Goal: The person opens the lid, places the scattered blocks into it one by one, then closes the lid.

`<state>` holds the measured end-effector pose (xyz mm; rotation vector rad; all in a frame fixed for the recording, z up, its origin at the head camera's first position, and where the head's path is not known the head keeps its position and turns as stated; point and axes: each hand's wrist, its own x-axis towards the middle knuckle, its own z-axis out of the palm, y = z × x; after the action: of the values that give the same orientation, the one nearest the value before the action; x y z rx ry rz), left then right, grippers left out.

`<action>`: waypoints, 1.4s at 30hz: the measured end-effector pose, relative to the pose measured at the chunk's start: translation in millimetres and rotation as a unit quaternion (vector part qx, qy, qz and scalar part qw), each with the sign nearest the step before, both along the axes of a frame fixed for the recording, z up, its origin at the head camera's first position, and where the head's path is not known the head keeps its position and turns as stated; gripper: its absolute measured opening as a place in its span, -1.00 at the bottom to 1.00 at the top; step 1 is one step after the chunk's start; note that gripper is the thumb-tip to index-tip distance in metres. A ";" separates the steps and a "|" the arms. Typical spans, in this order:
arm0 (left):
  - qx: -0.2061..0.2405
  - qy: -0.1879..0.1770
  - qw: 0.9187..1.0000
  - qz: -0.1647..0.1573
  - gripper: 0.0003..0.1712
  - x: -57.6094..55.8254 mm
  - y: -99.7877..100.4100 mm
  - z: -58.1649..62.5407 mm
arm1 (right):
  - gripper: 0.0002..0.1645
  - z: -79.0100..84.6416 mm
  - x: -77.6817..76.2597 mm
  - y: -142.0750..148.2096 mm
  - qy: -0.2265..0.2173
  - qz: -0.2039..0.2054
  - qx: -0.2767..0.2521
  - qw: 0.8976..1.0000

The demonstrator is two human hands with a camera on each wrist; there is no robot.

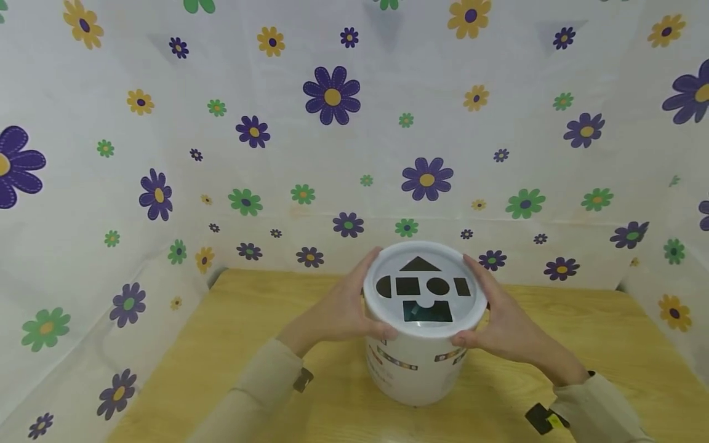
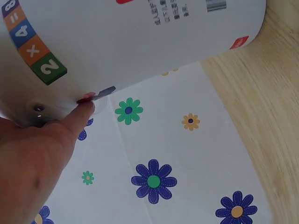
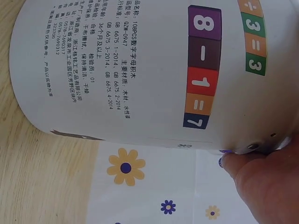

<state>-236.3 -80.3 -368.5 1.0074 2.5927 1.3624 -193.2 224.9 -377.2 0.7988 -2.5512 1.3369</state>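
Observation:
A white plastic bucket (image 1: 415, 375) stands upright on the table, its white lid (image 1: 388, 314) fitted on top. Cut into the lid are several dark shaped holes, among them a triangle, a square and a round one. My left hand (image 1: 343, 307) grips the lid's edge on the left, thumb in front and fingers behind. On the opposite side, my right hand (image 1: 506, 323) holds the edge in the same manner. Printed sums show on the bucket wall (image 2: 117, 42) in the left wrist view. Small printed text and "8-1=7" cover the bucket side (image 3: 154, 93) in the right wrist view.
The wood-grain table (image 1: 221, 363) extends to both sides of the bucket. A white flower-print sheet (image 1: 310, 166) hangs behind the table and along its left and right sides. Dark straps with small devices (image 1: 540, 419) hang at the sleeve cuffs.

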 end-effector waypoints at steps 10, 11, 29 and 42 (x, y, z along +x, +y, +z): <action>0.015 -0.014 1.000 -0.016 0.59 4.5 -13.2 -1.0 | 0.53 1.6 11.5 -15.1 0.012 -0.048 0.007 0.999; 0.015 -0.013 1.000 -0.018 0.58 5.0 -14.5 -0.9 | 0.54 1.4 12.6 -16.6 0.014 -0.052 0.007 0.998; 0.044 0.002 0.999 0.008 0.57 17.7 -20.4 -9.9 | 0.57 -2.4 17.6 -23.2 0.029 -0.051 -0.003 0.998; 0.048 0.020 0.999 -0.006 0.55 13.7 -18.6 -12.2 | 0.58 -2.2 17.6 -22.2 0.029 -0.062 0.006 0.998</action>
<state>-222.6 -98.9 -380.7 1.0730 2.5664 1.4920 -175.5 202.7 -379.4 0.6601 -2.5210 1.2435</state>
